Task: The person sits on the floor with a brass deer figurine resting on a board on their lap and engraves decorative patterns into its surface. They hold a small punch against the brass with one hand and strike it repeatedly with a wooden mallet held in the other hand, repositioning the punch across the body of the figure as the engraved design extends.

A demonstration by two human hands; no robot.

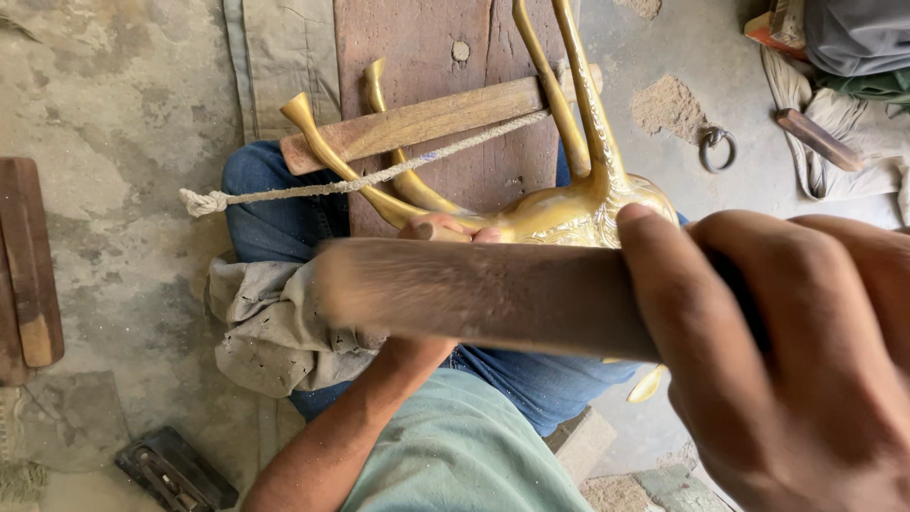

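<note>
My right hand fills the lower right, fingers closed around a thick wooden handle that reaches left across the frame and looks blurred. Behind it lies a shiny brass animal figure with its long legs pointing up and left. My left hand rests against the figure's body, mostly hidden behind the handle; only fingertips show. A wooden stick and a twisted rope cross the figure's legs over a reddish plank. My jeans-clad legs sit beneath it all.
A dirty grey cloth lies on my lap. Wooden blocks sit at the left edge, a dark tool at the bottom left. A metal ring, a sawdust pile and a wooden-handled tool on cloth lie at upper right.
</note>
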